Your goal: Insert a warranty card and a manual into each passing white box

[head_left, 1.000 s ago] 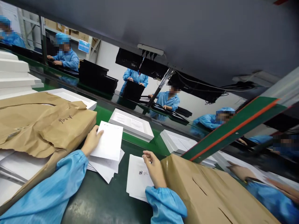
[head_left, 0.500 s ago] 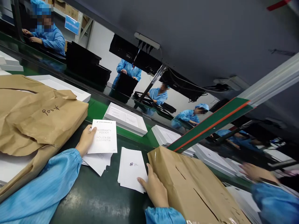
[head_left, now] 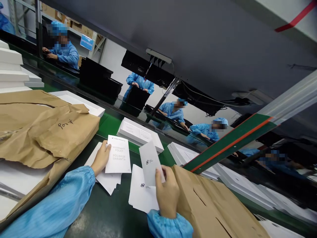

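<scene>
My left hand (head_left: 101, 159) pinches a white warranty policy booklet (head_left: 118, 155) by its left edge, thumb on top. Partly beneath it lies a loose, fanned pile of white booklets (head_left: 109, 183) on the dark green bench (head_left: 109, 215). In my right hand (head_left: 167, 190) is a white booklet with a small black logo (head_left: 150, 165), tilted and raised by its lower right corner. Under that one rests a stack of matching logo booklets (head_left: 141, 198). Both hands are closed on what they hold.
Brown paper packages flank my hands, one at left (head_left: 61, 142) and one at right (head_left: 208, 198). Behind run white boxes (head_left: 140, 132) on a green conveyor. A slanted green-and-white post (head_left: 230, 145) crosses at right. Several people in blue work across the line.
My right hand has lifted one logo booklet off its stack. My left hand still holds the warranty booklet. Another person's arm at the far right has left the view, and the camera view has shifted.
</scene>
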A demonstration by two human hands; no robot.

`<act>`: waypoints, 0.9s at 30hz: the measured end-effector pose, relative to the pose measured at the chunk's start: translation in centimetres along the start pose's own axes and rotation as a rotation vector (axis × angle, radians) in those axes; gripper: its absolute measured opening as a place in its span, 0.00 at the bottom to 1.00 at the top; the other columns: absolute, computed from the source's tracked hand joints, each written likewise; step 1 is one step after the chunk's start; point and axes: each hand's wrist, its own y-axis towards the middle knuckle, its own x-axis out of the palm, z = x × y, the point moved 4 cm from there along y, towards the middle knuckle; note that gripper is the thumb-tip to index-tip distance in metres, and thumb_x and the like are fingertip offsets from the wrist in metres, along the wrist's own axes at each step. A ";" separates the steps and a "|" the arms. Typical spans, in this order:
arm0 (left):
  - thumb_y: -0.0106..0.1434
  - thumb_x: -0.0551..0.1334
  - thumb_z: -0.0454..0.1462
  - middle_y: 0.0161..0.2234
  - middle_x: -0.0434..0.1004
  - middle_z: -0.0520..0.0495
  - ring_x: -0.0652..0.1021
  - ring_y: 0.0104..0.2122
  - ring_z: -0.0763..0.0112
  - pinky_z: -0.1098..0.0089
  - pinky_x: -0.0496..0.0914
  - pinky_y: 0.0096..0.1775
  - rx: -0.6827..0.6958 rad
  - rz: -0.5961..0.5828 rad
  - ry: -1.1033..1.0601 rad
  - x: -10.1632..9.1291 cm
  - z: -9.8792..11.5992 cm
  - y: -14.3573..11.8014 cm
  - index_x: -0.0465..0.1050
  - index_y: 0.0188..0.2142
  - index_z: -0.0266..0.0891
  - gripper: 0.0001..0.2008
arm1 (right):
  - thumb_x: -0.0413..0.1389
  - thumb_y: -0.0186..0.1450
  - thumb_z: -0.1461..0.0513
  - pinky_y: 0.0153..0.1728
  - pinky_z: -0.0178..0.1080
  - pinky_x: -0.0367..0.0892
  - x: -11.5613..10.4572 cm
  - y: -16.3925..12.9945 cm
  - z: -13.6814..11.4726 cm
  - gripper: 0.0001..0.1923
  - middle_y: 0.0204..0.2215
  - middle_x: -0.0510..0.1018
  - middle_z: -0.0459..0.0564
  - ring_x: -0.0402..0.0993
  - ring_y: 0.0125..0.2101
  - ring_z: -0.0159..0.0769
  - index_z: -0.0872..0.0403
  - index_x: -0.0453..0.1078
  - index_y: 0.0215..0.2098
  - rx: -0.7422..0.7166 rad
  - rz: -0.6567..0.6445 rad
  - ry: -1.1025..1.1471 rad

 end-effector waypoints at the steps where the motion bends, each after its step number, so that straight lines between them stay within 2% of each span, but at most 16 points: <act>1: 0.56 0.47 0.42 0.33 0.69 0.48 0.71 0.32 0.69 0.69 0.64 0.34 0.006 -0.022 -0.029 0.3 0.4 -0.3 0.59 0.33 0.39 0.10 | 0.41 0.59 0.58 0.26 0.36 0.57 0.7 0.0 -1.5 0.11 0.29 0.69 0.52 0.65 0.28 0.38 0.54 0.61 0.31 -0.095 0.016 -0.015; 4: 0.55 0.49 0.43 0.32 0.70 0.48 0.72 0.28 0.70 0.69 0.65 0.31 -0.014 -0.161 -0.225 1.5 1.3 -1.1 0.57 0.36 0.39 0.13 | 0.40 0.60 0.64 0.27 0.37 0.55 3.4 -1.0 -5.0 0.11 0.27 0.67 0.51 0.63 0.28 0.37 0.54 0.63 0.33 -0.355 -0.021 -0.084; 7: 0.50 0.56 0.41 0.31 0.72 0.47 0.73 0.28 0.69 0.68 0.67 0.30 -0.050 -0.325 -0.409 2.7 1.5 -1.5 0.56 0.40 0.37 0.18 | 0.40 0.60 0.67 0.30 0.40 0.55 5.5 -2.5 -6.3 0.12 0.27 0.66 0.51 0.62 0.29 0.38 0.54 0.63 0.36 -0.477 -0.087 -0.106; 9: 0.48 0.59 0.38 0.33 0.72 0.44 0.73 0.32 0.66 0.67 0.67 0.33 -0.052 -0.340 -0.424 3.0 1.2 -1.3 0.59 0.39 0.35 0.19 | 0.42 0.59 0.66 0.34 0.43 0.55 6.2 -3.1 -6.2 0.12 0.29 0.66 0.51 0.62 0.32 0.39 0.52 0.62 0.39 -0.502 -0.137 -0.077; 12: 0.48 0.58 0.37 0.35 0.72 0.42 0.73 0.34 0.65 0.65 0.67 0.35 -0.040 -0.285 -0.374 2.8 0.4 -0.8 0.62 0.37 0.33 0.16 | 0.45 0.59 0.61 0.37 0.46 0.55 6.7 -3.1 -5.0 0.12 0.34 0.65 0.51 0.60 0.36 0.41 0.49 0.61 0.41 -0.481 -0.257 0.037; 15: 0.48 0.58 0.37 0.36 0.71 0.42 0.73 0.34 0.64 0.65 0.67 0.35 -0.019 -0.238 -0.341 2.4 0.1 -0.4 0.62 0.38 0.33 0.16 | 0.47 0.57 0.57 0.40 0.45 0.55 6.8 -1.8 -2.8 0.16 0.39 0.63 0.53 0.57 0.41 0.43 0.51 0.59 0.44 -0.344 -0.299 0.203; 18: 0.48 0.58 0.37 0.37 0.71 0.42 0.72 0.34 0.65 0.65 0.67 0.35 0.014 -0.237 -0.355 2.0 0.4 -0.2 0.62 0.39 0.33 0.17 | 0.50 0.54 0.54 0.40 0.45 0.55 6.9 -0.2 0.4 0.24 0.42 0.61 0.56 0.56 0.42 0.44 0.55 0.56 0.46 -0.064 -0.231 0.352; 19: 0.48 0.58 0.37 0.37 0.71 0.42 0.73 0.34 0.65 0.65 0.67 0.35 0.025 -0.249 -0.368 1.9 0.6 -0.2 0.62 0.39 0.33 0.18 | 0.50 0.53 0.53 0.38 0.44 0.56 7.0 0.2 1.3 0.25 0.41 0.62 0.56 0.58 0.40 0.44 0.56 0.57 0.46 0.032 -0.253 0.411; 20: 0.48 0.58 0.37 0.37 0.71 0.42 0.73 0.33 0.65 0.65 0.67 0.35 0.034 -0.261 -0.384 1.9 0.7 -0.1 0.62 0.40 0.33 0.18 | 0.51 0.52 0.53 0.35 0.42 0.58 7.3 0.3 1.9 0.24 0.39 0.64 0.56 0.61 0.36 0.42 0.56 0.59 0.43 0.121 -0.323 0.478; 22: 0.49 0.58 0.38 0.37 0.71 0.42 0.73 0.33 0.65 0.65 0.67 0.34 0.037 -0.279 -0.411 1.8 0.9 -0.1 0.61 0.41 0.33 0.20 | 0.51 0.52 0.52 0.24 0.37 0.58 8.0 0.0 2.5 0.19 0.29 0.68 0.51 0.62 0.24 0.35 0.56 0.63 0.35 0.252 -0.544 0.635; 24: 0.49 0.58 0.39 0.37 0.71 0.41 0.73 0.33 0.64 0.65 0.67 0.34 0.020 -0.304 -0.429 1.8 0.9 -0.1 0.60 0.43 0.33 0.21 | 0.50 0.53 0.52 0.17 0.32 0.51 8.3 -0.5 2.3 0.16 0.19 0.66 0.45 0.55 0.16 0.28 0.56 0.64 0.30 0.319 -0.696 0.788; 25: 0.50 0.58 0.40 0.38 0.71 0.41 0.73 0.34 0.64 0.64 0.67 0.35 0.005 -0.337 -0.431 1.9 0.8 -0.3 0.60 0.43 0.33 0.21 | 0.50 0.53 0.52 0.15 0.31 0.48 8.3 -0.6 2.2 0.15 0.17 0.65 0.43 0.52 0.14 0.26 0.55 0.64 0.28 0.343 -0.702 0.843; 27: 0.51 0.57 0.41 0.40 0.70 0.40 0.72 0.37 0.63 0.64 0.65 0.38 -0.031 -0.471 -0.415 2.4 0.7 -0.7 0.60 0.43 0.33 0.21 | 0.51 0.53 0.53 0.15 0.31 0.47 8.0 -0.5 2.3 0.13 0.16 0.63 0.41 0.49 0.14 0.24 0.55 0.63 0.26 0.369 -0.602 0.915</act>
